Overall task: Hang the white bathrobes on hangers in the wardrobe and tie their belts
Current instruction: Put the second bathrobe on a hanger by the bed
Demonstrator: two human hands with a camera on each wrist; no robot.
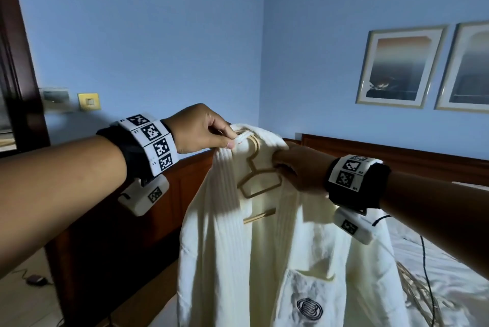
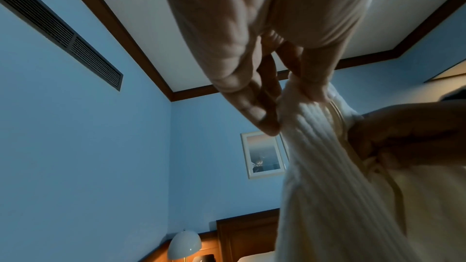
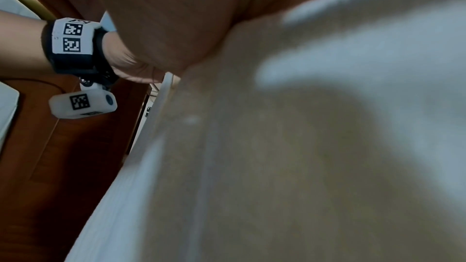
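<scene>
Hotel-style bedroom. Evidence: bed with white sheets (image 1: 436,268) at 4 o'clock; dark wood headboard (image 1: 383,152) at 3 o'clock; two framed prints (image 1: 399,67) on blue wall at 2 o'clock; dome-shaded bedside lamp (image 2: 184,244); long ceiling-level air vent (image 2: 60,29); brass wall switch plate (image 1: 89,101) at 10 o'clock; white bathrobe (image 1: 264,260) bearing an embroidered pocket logo (image 1: 309,310).

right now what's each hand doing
left hand: pinches the robe collar.
right hand: grips the robe at the hanger; fingers hidden.
</scene>
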